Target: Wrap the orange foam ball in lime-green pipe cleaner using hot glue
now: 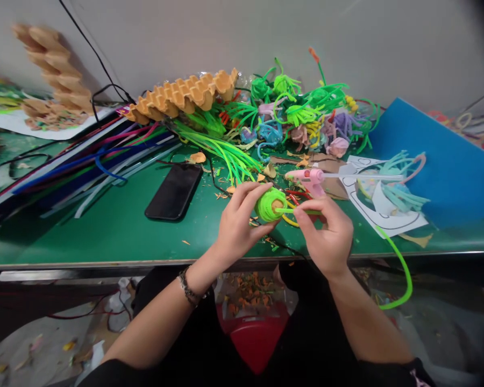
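At frame centre, above the green table (116,231), the left hand (236,228) grips a lime-green coiled pipe-cleaner ball (269,205); its loose fuzzy stem (302,212) runs horizontally rightward, pinched by the right hand (326,234).

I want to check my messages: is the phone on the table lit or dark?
Dark. The phone lies flat on the green table, its screen plain black, showing no glow or picture.

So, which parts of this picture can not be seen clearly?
Head view only:
- Core of the green coil: hidden by its wraps and the left hand.
- Green pipe cleaner: the right hand covers part of it.
- Glue gun handle: behind the right hand's fingers.
- Phone screen: dark.
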Tool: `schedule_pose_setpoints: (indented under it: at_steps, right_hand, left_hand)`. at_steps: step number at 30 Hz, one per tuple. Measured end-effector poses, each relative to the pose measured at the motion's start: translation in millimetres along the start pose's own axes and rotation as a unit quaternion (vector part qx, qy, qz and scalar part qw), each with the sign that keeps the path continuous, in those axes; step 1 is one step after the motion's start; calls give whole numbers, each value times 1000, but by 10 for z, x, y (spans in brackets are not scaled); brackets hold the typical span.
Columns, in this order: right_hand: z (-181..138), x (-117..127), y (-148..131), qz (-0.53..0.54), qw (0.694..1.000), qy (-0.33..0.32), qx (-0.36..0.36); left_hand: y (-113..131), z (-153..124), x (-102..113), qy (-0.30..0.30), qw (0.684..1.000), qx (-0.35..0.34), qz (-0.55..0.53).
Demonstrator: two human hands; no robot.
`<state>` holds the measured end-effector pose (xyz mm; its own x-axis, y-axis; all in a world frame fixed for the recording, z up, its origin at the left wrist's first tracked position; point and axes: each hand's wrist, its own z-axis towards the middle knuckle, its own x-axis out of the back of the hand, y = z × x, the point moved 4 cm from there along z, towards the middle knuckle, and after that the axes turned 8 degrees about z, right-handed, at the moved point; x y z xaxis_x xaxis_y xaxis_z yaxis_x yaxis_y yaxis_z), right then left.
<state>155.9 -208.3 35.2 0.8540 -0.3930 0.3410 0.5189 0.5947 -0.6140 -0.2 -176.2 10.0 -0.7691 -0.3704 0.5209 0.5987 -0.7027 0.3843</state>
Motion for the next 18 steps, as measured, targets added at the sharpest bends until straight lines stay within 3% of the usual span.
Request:
schedule_pose_setpoints:
  at_steps: [18]
  right_hand:
    - [-29,-56,-24,8,999,-33,2]
  left_hand:
    - [38,-18,-17,4,1000,-20,-7]
